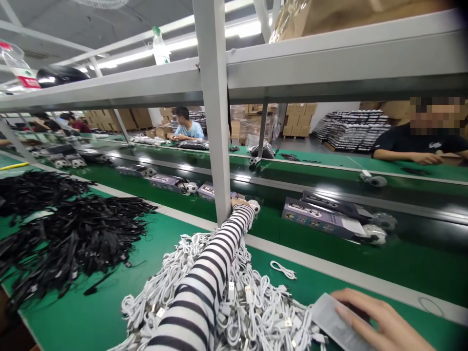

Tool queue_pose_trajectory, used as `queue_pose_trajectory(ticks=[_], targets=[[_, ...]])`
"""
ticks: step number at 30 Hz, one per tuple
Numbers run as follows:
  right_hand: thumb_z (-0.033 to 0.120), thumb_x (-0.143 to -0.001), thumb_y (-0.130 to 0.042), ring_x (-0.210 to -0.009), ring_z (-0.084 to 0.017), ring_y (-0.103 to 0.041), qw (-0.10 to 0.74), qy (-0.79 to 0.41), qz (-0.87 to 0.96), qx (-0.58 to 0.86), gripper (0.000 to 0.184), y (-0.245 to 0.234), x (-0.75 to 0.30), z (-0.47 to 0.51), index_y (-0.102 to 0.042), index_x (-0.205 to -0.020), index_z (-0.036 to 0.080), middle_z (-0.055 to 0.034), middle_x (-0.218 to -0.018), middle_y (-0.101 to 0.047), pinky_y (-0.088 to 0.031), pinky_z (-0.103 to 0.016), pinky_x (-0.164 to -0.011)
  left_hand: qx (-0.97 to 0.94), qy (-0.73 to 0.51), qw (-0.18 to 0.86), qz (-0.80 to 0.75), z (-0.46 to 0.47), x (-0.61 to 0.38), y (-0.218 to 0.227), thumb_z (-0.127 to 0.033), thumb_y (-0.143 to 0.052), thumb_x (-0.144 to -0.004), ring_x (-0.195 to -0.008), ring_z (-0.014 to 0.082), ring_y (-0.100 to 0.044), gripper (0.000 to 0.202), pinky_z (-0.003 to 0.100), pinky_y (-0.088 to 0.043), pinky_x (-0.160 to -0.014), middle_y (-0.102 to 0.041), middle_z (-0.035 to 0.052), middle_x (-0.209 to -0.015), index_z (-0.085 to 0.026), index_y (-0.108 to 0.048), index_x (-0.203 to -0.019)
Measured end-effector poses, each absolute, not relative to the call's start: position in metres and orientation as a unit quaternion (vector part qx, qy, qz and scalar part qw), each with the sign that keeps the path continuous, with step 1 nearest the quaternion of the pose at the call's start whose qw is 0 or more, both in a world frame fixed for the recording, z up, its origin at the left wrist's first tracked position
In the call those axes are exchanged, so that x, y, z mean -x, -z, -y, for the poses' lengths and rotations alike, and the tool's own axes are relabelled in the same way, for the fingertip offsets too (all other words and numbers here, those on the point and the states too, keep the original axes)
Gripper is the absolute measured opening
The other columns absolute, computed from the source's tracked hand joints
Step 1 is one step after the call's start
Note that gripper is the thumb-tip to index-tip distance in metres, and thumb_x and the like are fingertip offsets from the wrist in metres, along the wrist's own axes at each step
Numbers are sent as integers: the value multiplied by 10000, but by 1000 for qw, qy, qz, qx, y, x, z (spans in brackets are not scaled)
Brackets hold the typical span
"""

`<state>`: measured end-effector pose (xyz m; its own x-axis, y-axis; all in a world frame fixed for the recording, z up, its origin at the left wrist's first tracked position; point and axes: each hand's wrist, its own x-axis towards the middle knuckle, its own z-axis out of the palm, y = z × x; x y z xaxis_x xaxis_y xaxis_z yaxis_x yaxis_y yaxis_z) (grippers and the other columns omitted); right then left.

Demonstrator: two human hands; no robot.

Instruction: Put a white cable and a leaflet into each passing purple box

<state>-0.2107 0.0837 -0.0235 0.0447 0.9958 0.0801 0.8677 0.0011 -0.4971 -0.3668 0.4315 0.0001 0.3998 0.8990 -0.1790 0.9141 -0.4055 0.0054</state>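
My left arm, in a black-and-white striped sleeve, stretches over a pile of white USB cables [256, 302] to the conveyor. My left hand [239, 201] is beside the grey post, at a printed box [207, 191] and a small football-patterned ball [253, 207]. Its fingers are mostly hidden, so its grip cannot be made out. At the lower right my right hand [380, 317] is closed on a pale grey, semi-clear flat packet [334, 317], just right of the cables. One coiled white cable [283, 269] lies apart from the pile.
Black straps [91, 239] are heaped at left. More printed boxes with balls [321, 217] lie along the green conveyor [413, 263]. A grey post [215, 122] and an overhead shelf [329, 58] stand before me. Co-workers sit across the line, one in black [398, 139].
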Motion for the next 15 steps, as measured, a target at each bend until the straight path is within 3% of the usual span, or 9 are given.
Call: queue_pose_trajectory(ticks=[3, 6, 9, 12, 15], targets=[[410, -911, -437, -932, -182, -613, 216, -99, 715, 658, 286, -1, 212, -109, -632, -1086, 294, -26, -1058, -643, -508, -239, -784, -848, 78, 32, -524, -410, 370, -7, -274, -412, -867, -1229, 341, -394, 437, 500, -259, -1008, -492, 200, -1302, -83, -542, -1237], [372, -933, -388, -904, -193, -598, 246, 57, 738, 625, 318, -25, 209, -156, -651, -1069, 259, -58, -1028, -636, -491, -280, -761, -884, 39, -1, -466, -373, 383, -12, -197, -315, -889, -1266, 296, -344, 424, 460, -214, -1042, -427, 170, -1363, -110, -524, -1247], [290, -938, -374, -927, -228, -574, 221, 187, 738, 610, 332, -35, 212, -222, -658, -1092, 217, -87, -1036, -644, -446, -343, -808, -939, 6, -13, -343, -331, 409, -4, -288, -439, -837, -1183, 277, -429, 439, 440, -265, -1011, -471, 112, -1323, -199, -489, -1264], [208, -918, -396, -969, -247, -570, 159, 151, 737, 640, 331, -26, 230, -295, -633, -1149, 224, -85, -1078, -650, -399, -368, -855, -968, 12, 15, -250, -307, 437, 17, -430, -460, -812, -1059, 284, -515, 454, 468, -353, -916, -545, 93, -1229, -239, -507, -1221], [206, -888, -443, -963, -273, -595, 134, 50, 702, 697, 290, -5, 262, -354, -679, -1055, 221, -119, -1004, -675, -394, -388, -850, -965, 29, 67, -253, -306, 456, 39, -462, -433, -821, -1111, 278, -492, 446, 467, -369, -913, -503, 73, -1295, -256, -514, -1208]])
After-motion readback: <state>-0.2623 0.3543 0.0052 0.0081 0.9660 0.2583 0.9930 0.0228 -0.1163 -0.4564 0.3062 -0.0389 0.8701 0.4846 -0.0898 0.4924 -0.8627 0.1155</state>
